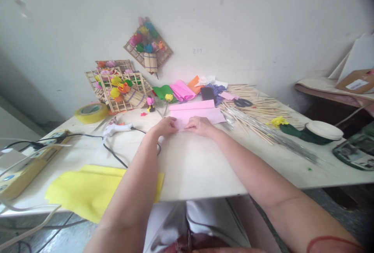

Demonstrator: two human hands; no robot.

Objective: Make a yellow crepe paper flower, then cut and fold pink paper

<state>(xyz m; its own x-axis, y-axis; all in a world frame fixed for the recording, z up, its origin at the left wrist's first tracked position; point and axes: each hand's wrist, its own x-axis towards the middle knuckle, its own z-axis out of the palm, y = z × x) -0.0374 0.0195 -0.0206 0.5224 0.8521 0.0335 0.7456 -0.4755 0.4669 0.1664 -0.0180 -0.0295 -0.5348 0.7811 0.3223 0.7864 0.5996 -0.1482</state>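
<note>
- Paper (201, 115), pale pink, lies flat on the white table (204, 163) just past the middle of it, straight ahead of the person, with a second pink strip (191, 105) touching its far edge.
- The left hand (166, 125) rests palm down on the near left corner of the paper, fingers bent and close together, tips on the sheet.
- The right hand (200, 125) rests palm down just beside it on the near edge, fingers likewise curled, the two hands almost touching at the fingertips.
- I cannot tell whether either hand pinches the edge or only presses on it.
- A white glue gun (117, 129) lies to the left of the left hand, its black cord (115, 155) looping across the table toward the person.
- A yellow sheet (87, 192) hangs over the near left edge of the table, partly under the left forearm.
- A roll of yellow tape (91, 112) sits further left, near stick frames (122, 87) filled with paper flowers that lean on the wall; another frame (148, 48) hangs on the wall above them.
- Folded sheets in green (163, 91), pink (182, 90) and orange (195, 84) lie beyond the paper, next to a dark phone (208, 93).
- A heap of wooden sticks (257, 105) spreads to the right of the paper, with black scissors (242, 103) on top.
- A small yellow flower (279, 121) lies at the near right end of the sticks.
</note>
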